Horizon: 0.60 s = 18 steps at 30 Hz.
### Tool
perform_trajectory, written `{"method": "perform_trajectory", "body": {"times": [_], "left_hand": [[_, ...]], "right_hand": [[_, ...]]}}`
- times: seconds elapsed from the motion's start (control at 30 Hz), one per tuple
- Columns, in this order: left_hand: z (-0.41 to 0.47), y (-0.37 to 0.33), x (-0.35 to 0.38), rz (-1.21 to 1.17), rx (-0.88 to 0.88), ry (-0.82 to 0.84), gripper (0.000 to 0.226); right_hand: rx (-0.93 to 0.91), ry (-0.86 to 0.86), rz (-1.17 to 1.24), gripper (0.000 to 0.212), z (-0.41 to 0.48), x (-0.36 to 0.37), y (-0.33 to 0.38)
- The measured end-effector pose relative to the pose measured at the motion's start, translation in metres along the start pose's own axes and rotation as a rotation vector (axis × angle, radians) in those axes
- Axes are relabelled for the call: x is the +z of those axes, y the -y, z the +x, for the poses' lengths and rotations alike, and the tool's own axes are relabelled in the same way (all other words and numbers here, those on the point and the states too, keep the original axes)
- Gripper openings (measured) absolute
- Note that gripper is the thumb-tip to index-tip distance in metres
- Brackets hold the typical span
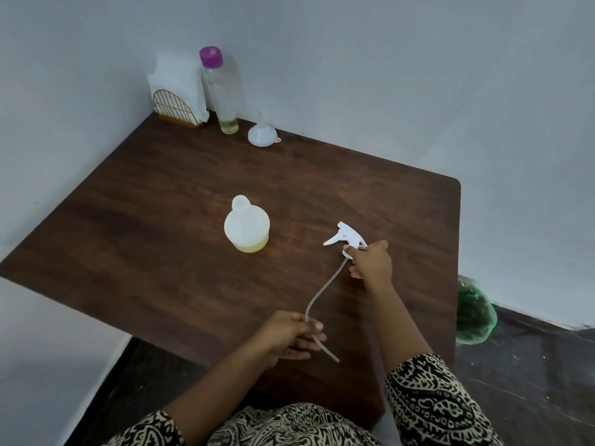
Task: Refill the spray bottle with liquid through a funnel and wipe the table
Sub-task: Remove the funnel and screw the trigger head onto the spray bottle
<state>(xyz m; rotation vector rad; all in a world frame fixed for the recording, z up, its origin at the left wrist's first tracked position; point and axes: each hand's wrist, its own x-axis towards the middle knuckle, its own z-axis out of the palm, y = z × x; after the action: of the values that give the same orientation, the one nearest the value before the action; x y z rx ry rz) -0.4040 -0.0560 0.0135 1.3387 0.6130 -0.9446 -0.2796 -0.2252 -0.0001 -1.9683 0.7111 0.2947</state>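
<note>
Spray bottle: the squat translucent white plastic spray bottle [246, 227] stands upright and uncapped near the middle of the dark brown wooden table [161, 204], with a shallow yellowish layer at its base.
Trigger head: the white plastic trigger sprayer head [346, 238] is off the bottle, to its right, just above the table.
Dip tube: the long clear dip tube [318, 294] curves from the head toward the near edge.
Right hand [372, 262]: closed around the collar of the trigger head.
Left hand [294, 334]: fingers pinched on the lower tube, whose tip sticks out past them.
Funnel: the small white plastic funnel [261, 134] sits wide end down, far back, well apart from the bottle.
Refill bottle: a tall clear bottle with a purple cap [222, 91], nearly empty, beside white tissues in a gold wire holder [177, 91].
Risk: the tube probably carries liquid, so laying it down may drip on the table; the light open bottle could tip if knocked.
</note>
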Motion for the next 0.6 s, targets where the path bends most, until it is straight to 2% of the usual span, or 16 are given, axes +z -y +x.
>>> {"method": "perform_trajectory", "body": {"times": [0.1,0.2,0.33,0.47,0.6], "left_hand": [[-0.004,0.0,0.0,-0.092,0.008,0.004,0.017],[-0.009,-0.003,-0.007,-0.168,0.037,0.015,0.022],[-0.023,-0.016,-0.025,-0.187,0.103,0.026,0.02],[-0.042,-0.048,-0.054,-0.196,0.249,-0.018,0.016],[-0.065,-0.095,-0.081,-0.105,0.454,-0.141,0.01]], "right_hand": [[0.072,0.021,0.104,0.039,0.003,0.002,0.0],[0.207,0.105,0.369,0.04,0.008,-0.001,0.006],[0.272,0.29,0.663,0.015,0.009,-0.006,0.037],[0.222,0.421,0.84,0.011,0.001,-0.006,0.082],[0.103,0.48,1.027,0.011,-0.009,-0.01,0.136]]}}
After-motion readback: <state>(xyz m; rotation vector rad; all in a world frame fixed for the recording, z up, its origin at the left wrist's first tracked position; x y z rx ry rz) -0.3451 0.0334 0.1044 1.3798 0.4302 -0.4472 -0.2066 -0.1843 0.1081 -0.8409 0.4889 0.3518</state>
